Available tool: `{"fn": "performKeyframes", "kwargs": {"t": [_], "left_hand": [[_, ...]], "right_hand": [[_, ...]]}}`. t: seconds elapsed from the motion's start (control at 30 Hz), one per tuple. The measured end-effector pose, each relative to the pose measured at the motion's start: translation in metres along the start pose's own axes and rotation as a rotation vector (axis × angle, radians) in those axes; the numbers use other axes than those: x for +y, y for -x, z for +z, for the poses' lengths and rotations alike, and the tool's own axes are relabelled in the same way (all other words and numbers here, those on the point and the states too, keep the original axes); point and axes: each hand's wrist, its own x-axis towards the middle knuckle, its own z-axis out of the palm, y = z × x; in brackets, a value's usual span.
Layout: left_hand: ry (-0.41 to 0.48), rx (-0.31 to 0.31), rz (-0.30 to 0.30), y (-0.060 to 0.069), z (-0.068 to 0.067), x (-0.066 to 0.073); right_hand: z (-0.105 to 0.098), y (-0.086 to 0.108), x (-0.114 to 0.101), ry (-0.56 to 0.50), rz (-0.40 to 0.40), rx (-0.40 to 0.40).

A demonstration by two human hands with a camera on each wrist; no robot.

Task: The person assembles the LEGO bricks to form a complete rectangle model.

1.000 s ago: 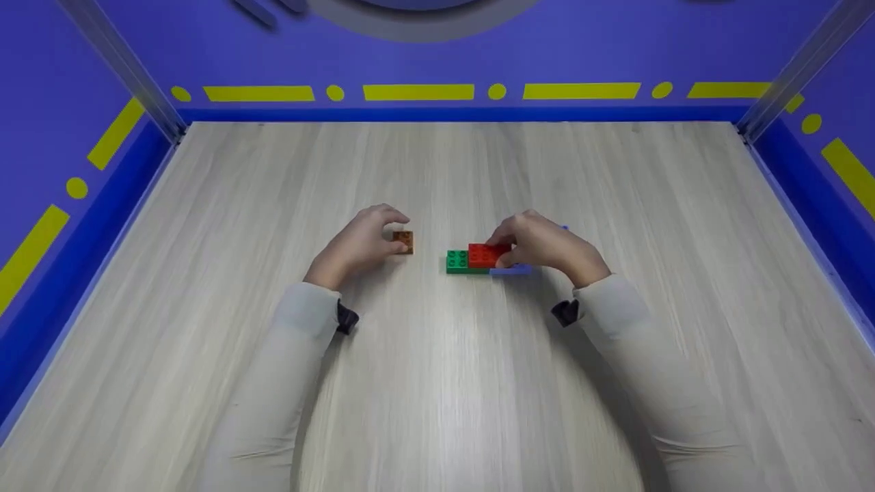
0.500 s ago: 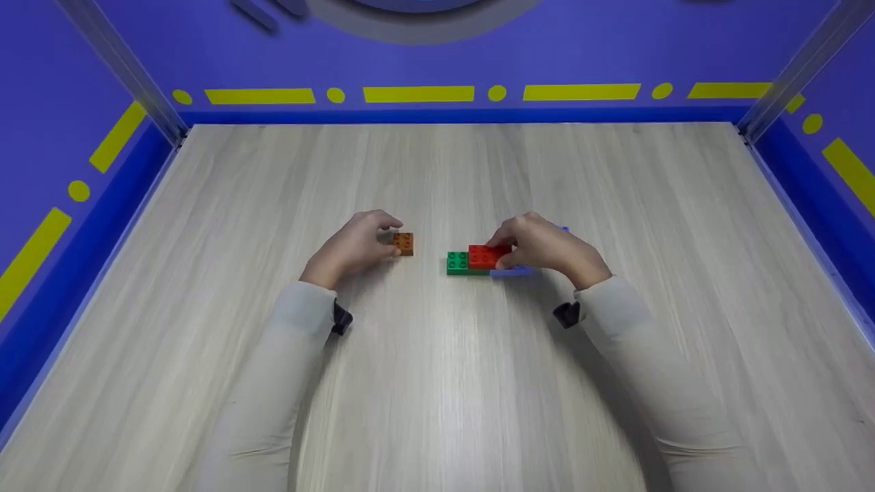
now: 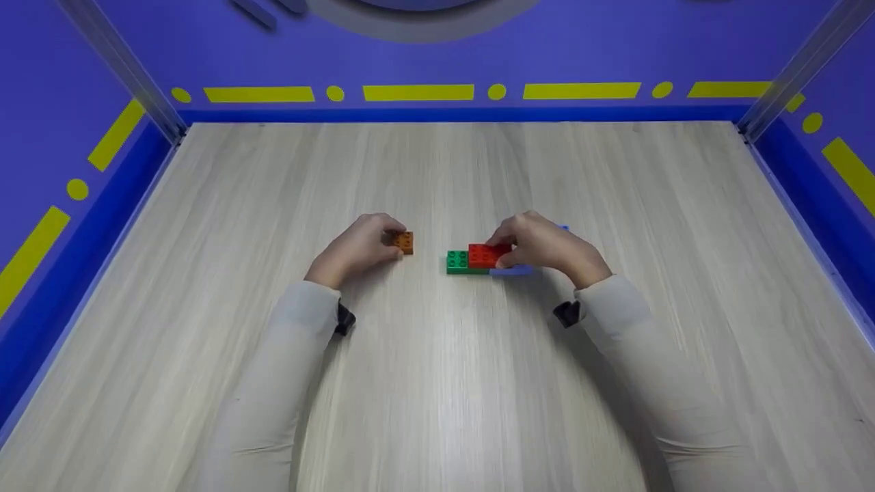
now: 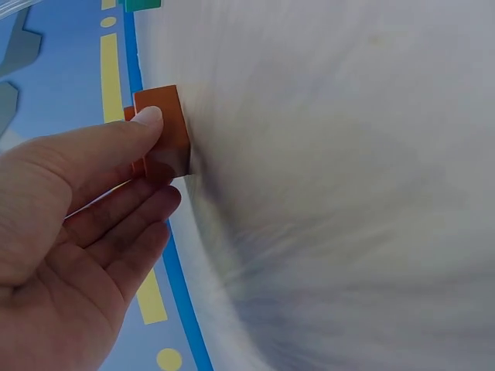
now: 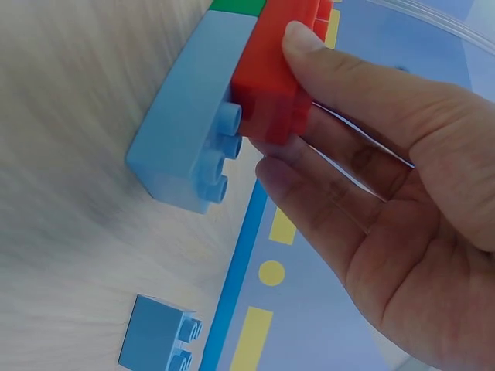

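Note:
An orange brick [image 3: 407, 243] sits on the table left of centre, and my left hand [image 3: 358, 247] pinches it. In the left wrist view the thumb lies on the side of the orange brick [image 4: 168, 139]. Right of it, a red brick [image 3: 482, 255] lies on top of a green brick [image 3: 457, 262] and a light blue brick [image 3: 509, 271], bridging the two. My right hand [image 3: 547, 247] grips the right end of the red brick [image 5: 267, 73], its thumb on the near side. Studs show at the free end of the light blue brick [image 5: 186, 116].
A separate blue brick [image 5: 155, 336] stands on the table beyond my right hand, largely hidden in the head view. Blue walls with yellow markings [image 3: 418, 92] border the wooden table [image 3: 437, 383] at the back and sides.
My left fingers, which were more spread around the orange brick, have closed onto it. The right hand and the joined bricks have stayed put.

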Motion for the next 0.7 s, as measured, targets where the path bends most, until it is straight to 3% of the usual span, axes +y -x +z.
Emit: {"fn": "performKeyframes", "kwargs": {"t": [0.7], "left_hand": [[-0.039,0.027,0.012,-0.0022,0.0037,-0.0012]], "right_hand": [[0.0017,0.0014,0.0029,-0.002,0.001,-0.002]]}}
